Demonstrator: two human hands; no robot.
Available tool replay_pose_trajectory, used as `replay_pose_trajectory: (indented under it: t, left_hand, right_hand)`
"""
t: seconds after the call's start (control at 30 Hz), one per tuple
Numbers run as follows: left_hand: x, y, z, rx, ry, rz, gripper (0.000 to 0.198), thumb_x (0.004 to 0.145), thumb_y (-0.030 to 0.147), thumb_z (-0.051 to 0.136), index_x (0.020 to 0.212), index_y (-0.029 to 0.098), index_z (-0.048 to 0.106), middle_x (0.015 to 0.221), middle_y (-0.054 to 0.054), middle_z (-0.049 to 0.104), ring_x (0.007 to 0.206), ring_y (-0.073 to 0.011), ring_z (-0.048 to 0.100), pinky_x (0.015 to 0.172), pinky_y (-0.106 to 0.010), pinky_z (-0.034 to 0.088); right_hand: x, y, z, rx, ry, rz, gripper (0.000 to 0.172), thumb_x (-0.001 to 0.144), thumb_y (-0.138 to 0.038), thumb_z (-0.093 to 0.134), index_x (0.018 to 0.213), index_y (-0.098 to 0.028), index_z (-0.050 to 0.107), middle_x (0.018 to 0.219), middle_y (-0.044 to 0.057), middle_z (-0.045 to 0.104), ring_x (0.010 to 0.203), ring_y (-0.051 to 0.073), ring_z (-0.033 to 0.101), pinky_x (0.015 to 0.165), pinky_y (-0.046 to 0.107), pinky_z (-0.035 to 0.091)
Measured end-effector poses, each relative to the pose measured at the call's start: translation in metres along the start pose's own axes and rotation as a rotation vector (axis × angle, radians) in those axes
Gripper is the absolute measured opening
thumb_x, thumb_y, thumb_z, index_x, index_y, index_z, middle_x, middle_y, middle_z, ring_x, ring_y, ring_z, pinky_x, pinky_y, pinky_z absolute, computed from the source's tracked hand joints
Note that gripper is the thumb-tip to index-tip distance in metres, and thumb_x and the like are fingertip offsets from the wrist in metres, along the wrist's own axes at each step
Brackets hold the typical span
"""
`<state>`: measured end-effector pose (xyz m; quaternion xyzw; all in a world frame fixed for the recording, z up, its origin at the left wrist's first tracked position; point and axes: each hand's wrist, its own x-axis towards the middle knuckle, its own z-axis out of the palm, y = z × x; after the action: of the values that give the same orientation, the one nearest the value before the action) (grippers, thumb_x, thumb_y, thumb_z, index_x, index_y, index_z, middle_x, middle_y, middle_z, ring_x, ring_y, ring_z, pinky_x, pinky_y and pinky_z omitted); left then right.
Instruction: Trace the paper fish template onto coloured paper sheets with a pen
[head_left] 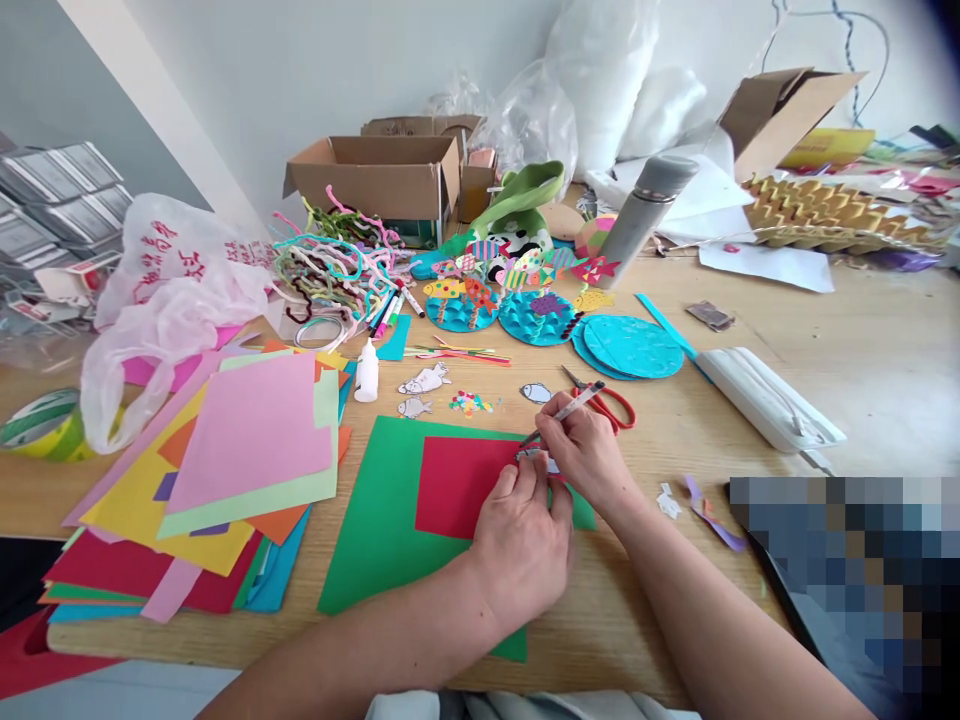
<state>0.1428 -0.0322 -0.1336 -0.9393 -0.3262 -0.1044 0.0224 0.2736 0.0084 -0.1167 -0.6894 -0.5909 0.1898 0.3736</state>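
Observation:
My right hand (589,450) is closed around a slim silvery-white pen (564,412), its tip down at a small paper fish cutout (529,453). The cutout lies on a red sheet (456,485), partly hidden by my fingers. With bent fingers, my left hand (523,535) presses the cutout down. Under the red sheet is a larger green sheet (373,515). Just beyond my right hand are red-handled scissors (615,405) and another paper fish (536,393). Two more paper fish, a bigger one (424,379) and a smaller one (414,407), lie farther left.
Stacked coloured sheets (251,430) cover the left side, near a white glue bottle (367,372). Behind are pipe cleaners (337,270), colourful fish on blue discs (536,318), and a grey flask (645,210). A white case (769,398) and paper scraps (709,515) lie right.

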Motion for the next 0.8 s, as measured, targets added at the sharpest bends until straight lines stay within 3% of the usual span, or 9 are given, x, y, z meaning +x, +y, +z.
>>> replay_pose_trajectory:
  t: [0.37, 0.8]
  left_hand:
    - [0.0001, 0.0017, -0.0066, -0.015, 0.016, 0.025, 0.040, 0.088, 0.030, 0.046, 0.118, 0.005, 0.054, 0.121, -0.023, 0.058, 0.114, -0.0354, 0.053, 0.094, -0.042, 0.035]
    - [-0.0004, 0.0023, -0.0096, 0.033, -0.013, 0.038, 0.039, 0.088, 0.029, 0.045, 0.114, 0.002, 0.053, 0.116, -0.029, 0.059, 0.114, -0.0355, 0.054, 0.094, -0.043, 0.036]
  right_hand:
    - [-0.0018, -0.0046, -0.0014, -0.034, -0.047, -0.016, 0.017, 0.080, -0.024, 0.044, 0.064, -0.021, 0.045, 0.049, -0.005, 0.050, 0.045, 0.010, 0.045, 0.049, 0.022, 0.032]
    - [-0.0017, -0.0016, 0.0014, -0.058, -0.050, -0.050, 0.017, 0.081, -0.024, 0.045, 0.065, -0.021, 0.045, 0.047, -0.006, 0.046, 0.043, 0.009, 0.040, 0.046, 0.021, 0.030]
